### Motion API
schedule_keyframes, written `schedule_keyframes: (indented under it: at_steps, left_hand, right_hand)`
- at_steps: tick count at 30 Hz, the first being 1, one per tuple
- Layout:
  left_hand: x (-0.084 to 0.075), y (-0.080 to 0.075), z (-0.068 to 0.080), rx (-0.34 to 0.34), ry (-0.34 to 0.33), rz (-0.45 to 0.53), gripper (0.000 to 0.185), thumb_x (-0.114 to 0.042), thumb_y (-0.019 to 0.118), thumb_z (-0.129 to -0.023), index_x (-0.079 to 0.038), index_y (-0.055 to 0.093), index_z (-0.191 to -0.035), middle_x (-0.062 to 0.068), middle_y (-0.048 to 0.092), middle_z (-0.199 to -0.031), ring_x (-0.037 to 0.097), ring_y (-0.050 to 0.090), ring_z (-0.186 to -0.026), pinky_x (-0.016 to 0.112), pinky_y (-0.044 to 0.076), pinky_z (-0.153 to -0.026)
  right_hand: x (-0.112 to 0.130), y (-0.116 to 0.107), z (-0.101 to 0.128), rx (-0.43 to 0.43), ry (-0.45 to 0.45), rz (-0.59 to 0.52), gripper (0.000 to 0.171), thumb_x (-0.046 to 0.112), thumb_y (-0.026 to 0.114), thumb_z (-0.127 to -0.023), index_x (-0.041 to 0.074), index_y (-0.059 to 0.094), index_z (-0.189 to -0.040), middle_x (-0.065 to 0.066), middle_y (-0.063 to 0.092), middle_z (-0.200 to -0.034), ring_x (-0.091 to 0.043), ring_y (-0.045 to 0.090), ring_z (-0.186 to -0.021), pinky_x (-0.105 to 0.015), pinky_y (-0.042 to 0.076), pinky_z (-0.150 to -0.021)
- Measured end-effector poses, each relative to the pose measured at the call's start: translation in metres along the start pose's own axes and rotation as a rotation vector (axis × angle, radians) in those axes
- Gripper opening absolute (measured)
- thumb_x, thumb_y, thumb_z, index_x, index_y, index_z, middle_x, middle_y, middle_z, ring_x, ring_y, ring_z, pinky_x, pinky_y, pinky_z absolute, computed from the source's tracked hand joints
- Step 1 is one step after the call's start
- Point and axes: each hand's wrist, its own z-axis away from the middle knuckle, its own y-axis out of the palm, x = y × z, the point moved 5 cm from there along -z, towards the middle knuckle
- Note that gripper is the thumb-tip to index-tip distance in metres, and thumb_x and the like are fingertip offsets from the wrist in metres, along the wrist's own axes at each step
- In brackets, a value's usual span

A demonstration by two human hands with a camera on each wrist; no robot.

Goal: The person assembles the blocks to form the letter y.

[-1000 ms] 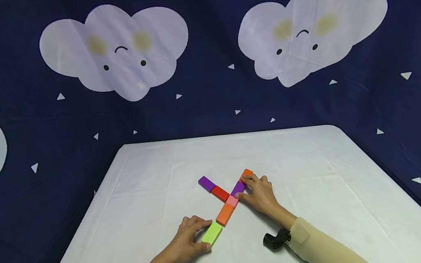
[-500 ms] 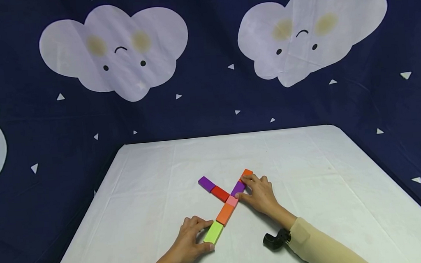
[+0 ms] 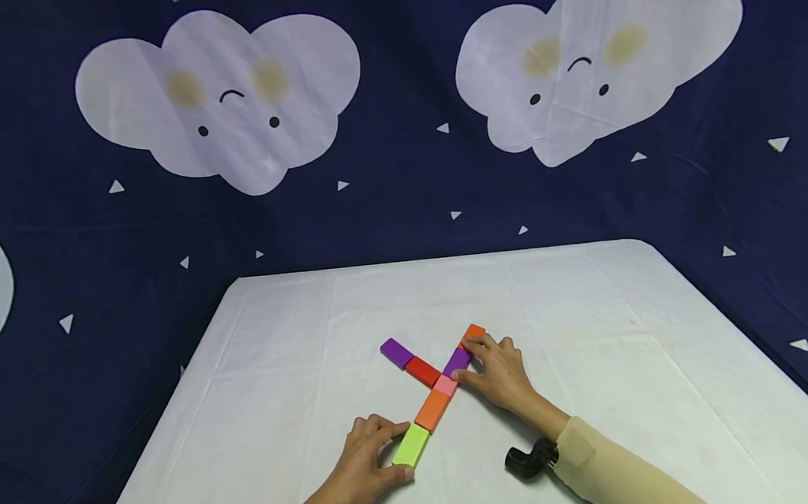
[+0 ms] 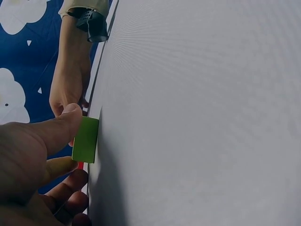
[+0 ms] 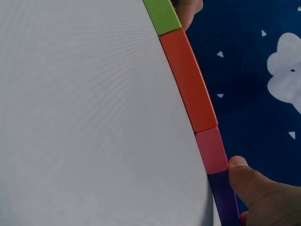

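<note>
With the left hand [image 3: 363,457] pinching the lime-green block [image 3: 410,444] at the near end of the diagonal row and the right hand [image 3: 500,369] gripping the purple block [image 3: 457,360], slide the green block squarely against the orange block [image 3: 432,410].
</note>
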Motion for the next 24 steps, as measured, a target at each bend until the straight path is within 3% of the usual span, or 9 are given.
schedule_keyframes:
  at_steps: [14,24]
  left_hand:
    - [-0.0007,0.0015,-0.0006,-0.029,0.017,-0.025,0.058,-0.035,0.077,-0.073,-0.012,0.062,-0.124,-0.006,0.055,-0.104,0.005,0.035,-0.092,0.028,0.030,-0.082]
    - [-0.0005,0.0009,-0.0001,-0.003,-0.003,-0.020,0.060,-0.040,0.075,-0.074,-0.011,0.060,-0.125,-0.007,0.054,-0.105,0.005,0.035,-0.092,0.028,0.030,-0.082]
  right_hand:
    - [-0.0009,0.0006,-0.0005,-0.005,-0.010,0.005,0.064,0.046,0.076,-0.071,0.012,0.063,-0.123,-0.003,0.061,-0.121,-0.024,0.043,-0.086,-0.034,0.030,-0.070]
    - [-0.0025,0.0027,0.0002,0.010,-0.006,-0.011,0.064,0.045,0.076,-0.072,0.011,0.063,-0.124,-0.003,0.060,-0.123,-0.023,0.043,-0.087,-0.034,0.030,-0.071]
